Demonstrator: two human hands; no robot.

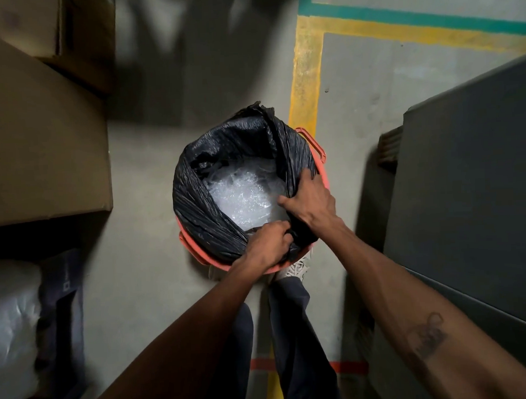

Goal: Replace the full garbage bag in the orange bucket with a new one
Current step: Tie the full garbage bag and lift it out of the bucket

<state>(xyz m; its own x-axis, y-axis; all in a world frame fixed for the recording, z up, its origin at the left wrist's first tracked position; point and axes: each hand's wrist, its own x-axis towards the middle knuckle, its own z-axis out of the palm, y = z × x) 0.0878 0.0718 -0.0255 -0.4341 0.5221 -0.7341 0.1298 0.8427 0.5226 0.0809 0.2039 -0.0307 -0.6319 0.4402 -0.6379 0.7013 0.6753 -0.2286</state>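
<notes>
The left hand (268,244) pinches the bag (196,208) edge, and the right hand (311,198) just beyond grips a fold. The bag sits in the bucket (321,159) beneath them. Best gather the far edge toward both fists before lifting.

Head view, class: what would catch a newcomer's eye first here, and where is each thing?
The black plastic garbage bag sits at centre, lining the round orange bucket, its open mouth showing crumpled clear plastic waste. Both hands grip the bag: the left hand at the near rim, the right hand on the right side. A yellow painted floor line runs beyond the bucket.
</notes>
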